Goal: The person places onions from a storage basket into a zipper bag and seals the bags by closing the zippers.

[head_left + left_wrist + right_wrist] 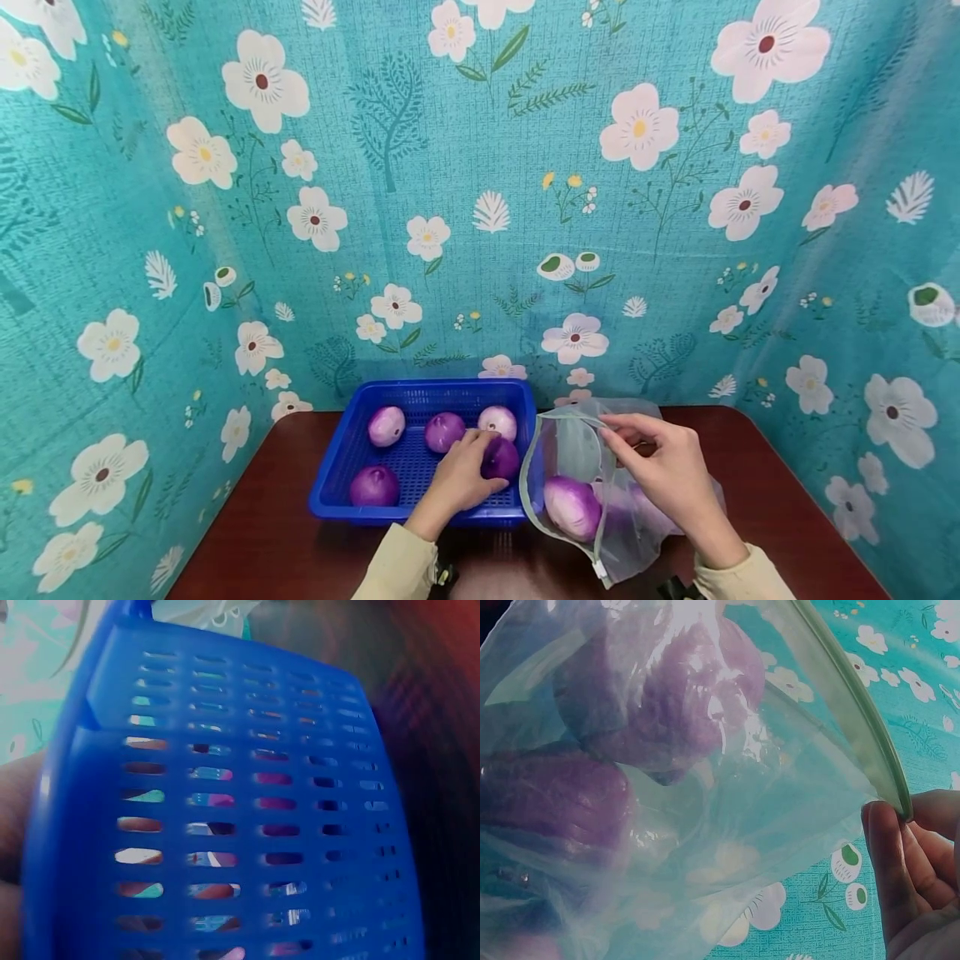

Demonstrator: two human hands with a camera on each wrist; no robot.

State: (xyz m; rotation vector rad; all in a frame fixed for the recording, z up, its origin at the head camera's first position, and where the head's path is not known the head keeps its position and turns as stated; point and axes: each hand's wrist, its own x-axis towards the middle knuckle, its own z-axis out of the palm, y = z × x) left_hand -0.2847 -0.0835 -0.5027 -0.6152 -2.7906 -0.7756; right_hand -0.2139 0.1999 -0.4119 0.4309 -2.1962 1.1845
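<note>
In the head view my left hand (459,477) grips a dark purple onion (500,458) at the right side of the blue basket (322,467). My right hand (671,471) pinches the upper rim of a clear zip bag (630,550), whose mouth stands open toward the basket. Inside the bag lies a purple and white onion (572,507), with more behind the film. The right wrist view shows fingertips (885,817) on the bag's green edge (855,690) and onions (667,697) through the plastic. Basket wall (240,772) fills most of the left wrist view.
Several other onions sit in the basket, among them one at front left (374,486) and one at back left (386,426). The dark red table (262,533) carries basket and bag side by side. Flowered teal cloth (465,167) hangs behind and at both sides.
</note>
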